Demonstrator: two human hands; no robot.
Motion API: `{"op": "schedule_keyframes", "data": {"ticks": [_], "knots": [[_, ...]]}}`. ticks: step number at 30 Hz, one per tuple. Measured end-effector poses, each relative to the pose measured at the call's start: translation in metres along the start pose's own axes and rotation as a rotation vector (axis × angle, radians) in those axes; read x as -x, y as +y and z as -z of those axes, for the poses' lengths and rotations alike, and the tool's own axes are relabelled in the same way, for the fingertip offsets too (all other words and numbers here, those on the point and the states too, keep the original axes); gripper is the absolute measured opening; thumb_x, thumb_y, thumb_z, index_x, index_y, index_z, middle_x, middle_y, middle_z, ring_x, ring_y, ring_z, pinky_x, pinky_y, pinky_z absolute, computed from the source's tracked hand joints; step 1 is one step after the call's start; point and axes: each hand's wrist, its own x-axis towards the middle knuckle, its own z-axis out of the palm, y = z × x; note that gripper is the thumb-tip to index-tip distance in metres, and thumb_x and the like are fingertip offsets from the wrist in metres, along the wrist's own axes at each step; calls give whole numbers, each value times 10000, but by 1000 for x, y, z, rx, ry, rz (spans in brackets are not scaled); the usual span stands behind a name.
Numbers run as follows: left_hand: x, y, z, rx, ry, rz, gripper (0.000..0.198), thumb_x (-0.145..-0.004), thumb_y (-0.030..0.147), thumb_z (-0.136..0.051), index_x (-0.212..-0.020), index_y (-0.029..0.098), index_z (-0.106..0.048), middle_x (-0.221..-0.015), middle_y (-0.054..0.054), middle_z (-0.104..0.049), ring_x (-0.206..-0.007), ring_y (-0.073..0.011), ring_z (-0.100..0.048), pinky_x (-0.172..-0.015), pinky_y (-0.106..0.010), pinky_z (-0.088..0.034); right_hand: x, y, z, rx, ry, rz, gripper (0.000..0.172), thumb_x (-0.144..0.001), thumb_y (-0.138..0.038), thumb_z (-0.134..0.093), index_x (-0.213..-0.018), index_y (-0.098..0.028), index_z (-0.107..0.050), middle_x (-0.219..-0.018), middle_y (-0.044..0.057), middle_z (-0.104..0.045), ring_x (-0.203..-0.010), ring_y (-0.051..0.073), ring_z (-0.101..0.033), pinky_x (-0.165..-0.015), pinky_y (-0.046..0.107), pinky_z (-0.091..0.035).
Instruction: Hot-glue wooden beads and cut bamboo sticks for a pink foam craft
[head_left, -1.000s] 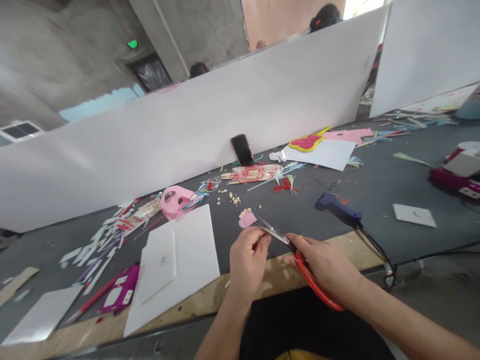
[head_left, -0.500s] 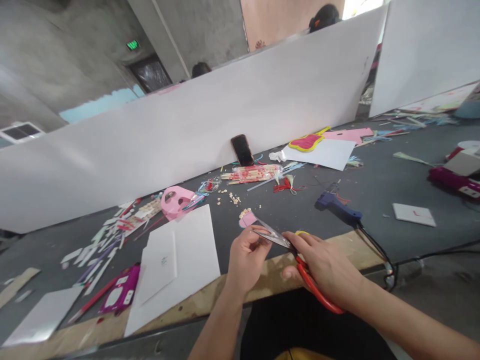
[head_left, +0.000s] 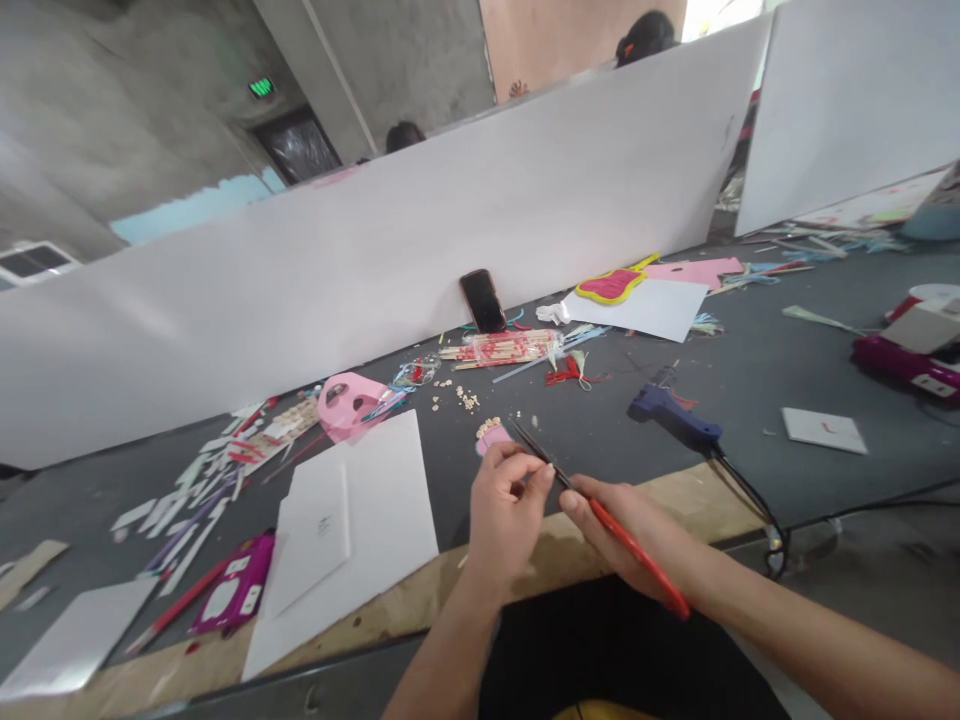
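My right hand (head_left: 637, 530) grips red-handled scissors (head_left: 577, 490), whose dark blades point up and left over the grey table. My left hand (head_left: 506, 515) is pinched closed right beside the blades, holding something too small to make out. Just beyond my left fingers lies a small pink cut-out (head_left: 491, 438) with pale beads on it.
White sheets (head_left: 367, 510) lie left of my hands, with a magenta pack (head_left: 229, 595) and paper scraps (head_left: 202, 480) further left. A blue glue gun (head_left: 675, 415) with its cord lies to the right. A phone (head_left: 484, 298) leans on the white divider (head_left: 375, 260); people sit behind it.
The scissors have turned edge-on, with the blades now narrower and closer together. My left hand has risen slightly toward the blades. My right hand has rolled so the handle loop shows less.
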Motion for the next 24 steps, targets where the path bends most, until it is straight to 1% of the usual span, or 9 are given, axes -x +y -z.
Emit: {"op": "schedule_keyframes", "data": {"ticks": [2,4,6,9,13,17,21,23,24], "knots": [[-2,0,0,-31,-27,-14,153,-821,212,-577,-696,186,-661,-832,-25,-551,-698,-116,-555,-573,-204,-447,-4,0,5,-13,-18,-1,359,-949,-446,-296,-837,-213,-546,-695,42,-666,-600,176,-624,-541,247,-386],[-5,-5,4,-80,-18,-27,151,-827,218,-574,-711,187,-665,-854,-34,-565,-735,-128,-570,-597,-212,-463,-9,6,13,71,-45,-11,355,-932,-478,-341,-919,-213,-576,-755,65,-694,-676,208,-661,-570,260,-403],[-9,-15,13,-147,40,-33,153,-840,232,-562,-742,183,-669,-902,-47,-581,-740,-129,-578,-614,-224,-473,-16,16,21,230,-62,-64,362,-915,-498,-388,-1037,-215,-579,-834,90,-718,-774,245,-684,-605,277,-421],[-18,-30,27,-227,120,-36,161,-859,266,-540,-804,181,-664,-952,-52,-582,-577,-75,-525,-564,-220,-468,-26,36,33,477,-34,-175,435,-903,-498,-420,-1172,-173,-526,-887,146,-724,-816,307,-690,-609,320,-432],[-34,-43,41,-315,225,-112,155,-861,272,-542,-834,173,-658,-1006,-61,-574,-525,-52,-505,-567,-223,-485,-38,53,40,592,-43,-188,449,-898,-404,-451,-1245,-120,-474,-910,188,-717,-838,334,-689,-630,355,-444],[-48,-57,44,-375,317,-242,156,-873,262,-532,-853,172,-658,-1011,-65,-578,-599,-73,-564,-604,-220,-494,-47,56,43,649,-80,-163,420,-896,-362,-442,-1245,-132,-481,-902,170,-715,-853,300,-688,-672,352,-455],[-51,-77,42,-413,364,-358,138,-871,238,-540,-850,175,-662,-992,-72,-601,-774,-129,-625,-664,-231,-504,-55,55,57,681,-151,-107,462,-807,-233,-568,-1259,-153,-513,-1122,174,-655,-1060,283,-616,-814,347,-441],[-49,-83,41,-390,376,-376,128,-868,229,-545,-851,182,-662,-978,-70,-609,-837,-148,-631,-686,-239,-512,-63,53,70,693,-211,-123,510,-725,-193,-652,-1227,-195,-564,-1097,144,-674,-1032,291,-629,-794,345,-454],[-48,-85,41,-372,382,-374,122,-866,227,-547,-853,186,-661,-974,-68,-611,-850,-151,-631,-693,-243,-515,-70,52,77,703,-227,-151,466,-721,-207,-662,-1183,-208,-601,-1035,131,-695,-976,297,-650,-757,351,-465]]}}
